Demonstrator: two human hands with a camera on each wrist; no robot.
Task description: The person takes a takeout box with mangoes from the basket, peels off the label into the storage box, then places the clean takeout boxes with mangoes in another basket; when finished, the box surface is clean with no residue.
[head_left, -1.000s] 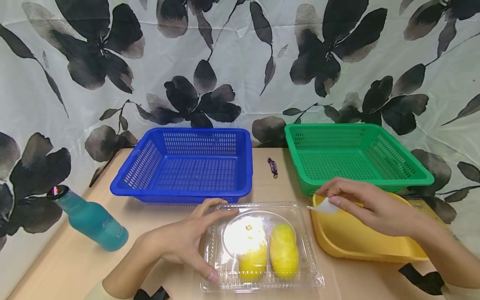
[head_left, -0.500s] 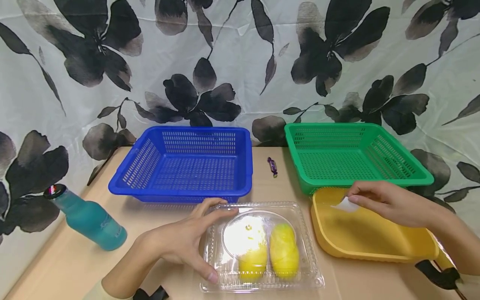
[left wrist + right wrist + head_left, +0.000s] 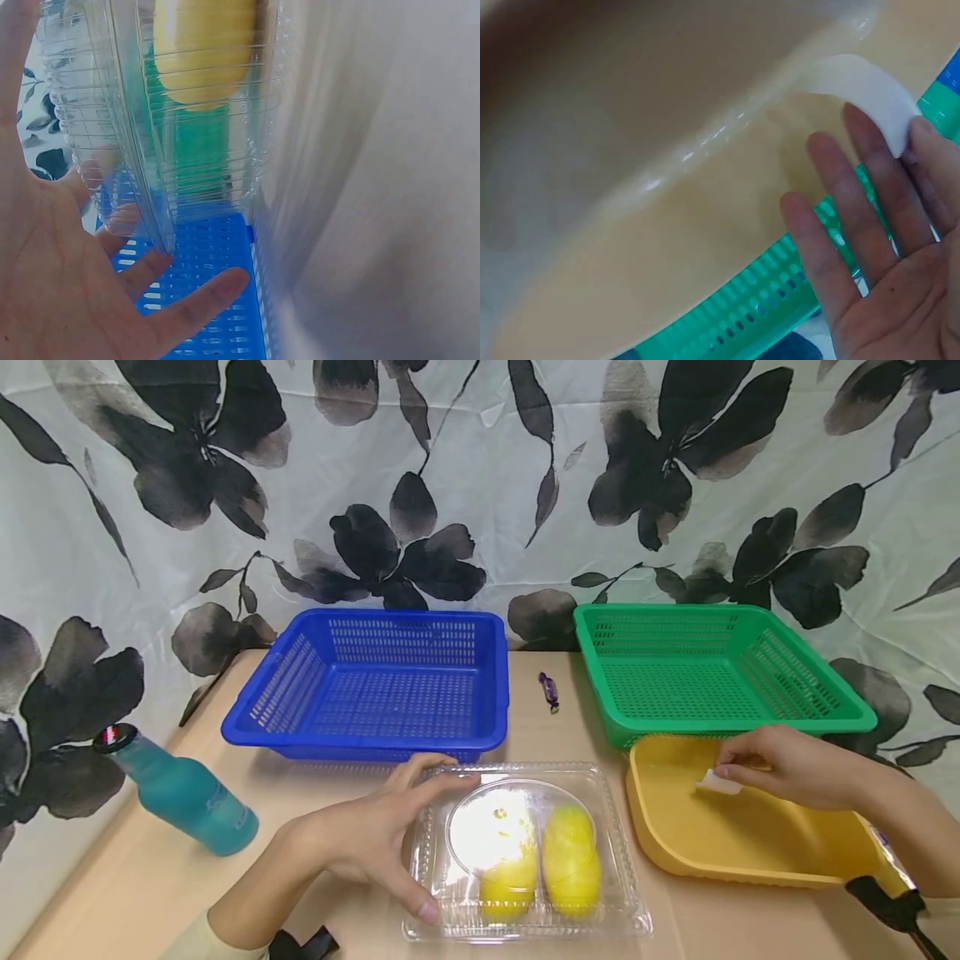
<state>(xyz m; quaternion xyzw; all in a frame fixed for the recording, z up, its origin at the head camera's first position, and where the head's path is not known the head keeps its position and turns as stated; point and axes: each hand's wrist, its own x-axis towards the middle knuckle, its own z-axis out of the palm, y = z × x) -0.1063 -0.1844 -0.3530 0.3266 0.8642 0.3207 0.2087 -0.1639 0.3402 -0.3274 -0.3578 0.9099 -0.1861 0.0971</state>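
A clear plastic clamshell container lies on the table with two rounded yellow pieces under its lid. My left hand is spread along its left side, thumb at the front and fingers at the back corner. In the left wrist view, the fingers of the left hand are extended beside the container's ridged edge. My right hand pinches a small white slip between thumb and index finger over the yellow tub. The slip curves in the right wrist view, other fingers extended.
Behind stand a blue basket and a green basket, with a purple-wrapped candy between them. A teal bottle stands at the left. A floral cloth hangs along the back.
My right hand has moved right and slightly down with the white slip, from the tub's left rim to over its inside. The left hand stays at the container.
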